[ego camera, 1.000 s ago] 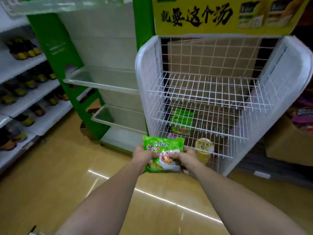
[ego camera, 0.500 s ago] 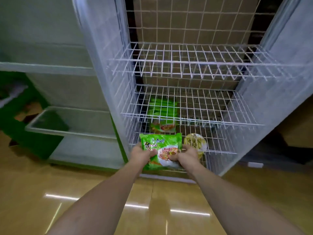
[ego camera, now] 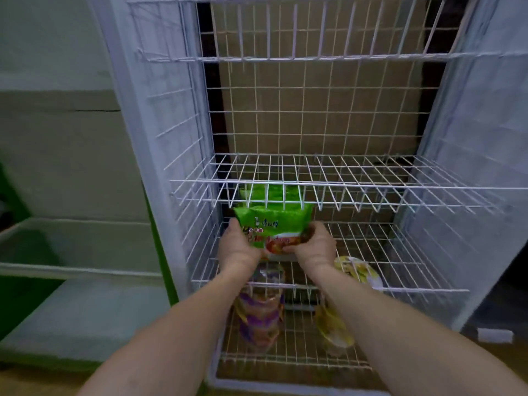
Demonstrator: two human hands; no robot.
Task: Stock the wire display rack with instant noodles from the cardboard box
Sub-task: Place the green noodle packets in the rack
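Green foil is what you have in both hands: the noodle packet (ego camera: 271,224) is held by its two short ends, your left hand (ego camera: 238,247) curled round the left edge with the thumb on top, and your right hand (ego camera: 314,244) pinching the lower right corner. In the head view, the only one you have, the packet hangs at the mouth of the second tier from the bottom of the wire rack (ego camera: 177,138). It sits just under the front lip of the upper shelf (ego camera: 371,185) and just in front of a stack of green packets (ego camera: 265,192) at the back left. That lip is your first risk: its downward wire prongs sit right above the packet's top seam, and lifting as you push in could snag or tear the wrapper. Push too far and you could shove the stack behind out of line or against the back grid. Your right wrist lies close beside a yellow cup (ego camera: 357,271) on the same tier, so a sideways drift could knock it off the front rail. Squeezing harder would probably crack the noodle block. Purple packets (ego camera: 260,310) lie on the tier below, so a dropped packet would likely land on them. I cannot pick out the supply box here.
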